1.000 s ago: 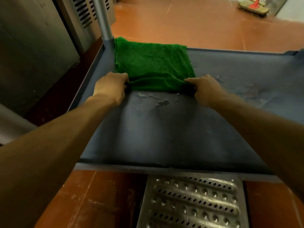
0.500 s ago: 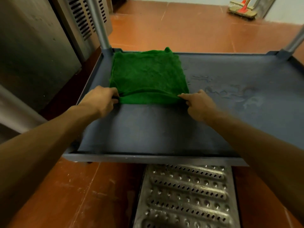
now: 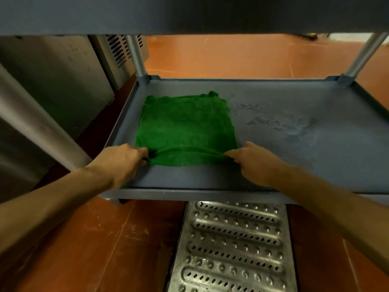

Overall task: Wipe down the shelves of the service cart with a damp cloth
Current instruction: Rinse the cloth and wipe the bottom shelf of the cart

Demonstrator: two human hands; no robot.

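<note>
A green cloth point(image 3: 185, 127) lies spread flat on the left half of the grey cart shelf point(image 3: 315, 157). My left hand point(image 3: 120, 163) pinches the cloth's near left corner. My right hand point(image 3: 254, 161) pinches its near right corner. Both hands rest low on the shelf close to its front rim. Wet streaks point(image 3: 275, 123) glisten on the shelf to the right of the cloth.
The cart's upper shelf point(image 3: 189, 13) overhangs the top of the view. Metal posts stand at the back left point(image 3: 136, 55) and back right point(image 3: 364, 55). A steel cabinet point(image 3: 52, 81) sits at left. A perforated metal floor grate point(image 3: 231, 245) lies below on the orange floor.
Both hands have pulled the cloth toward the shelf's front edge, away from the back left corner. My head has dropped lower, so the upper shelf now shows.
</note>
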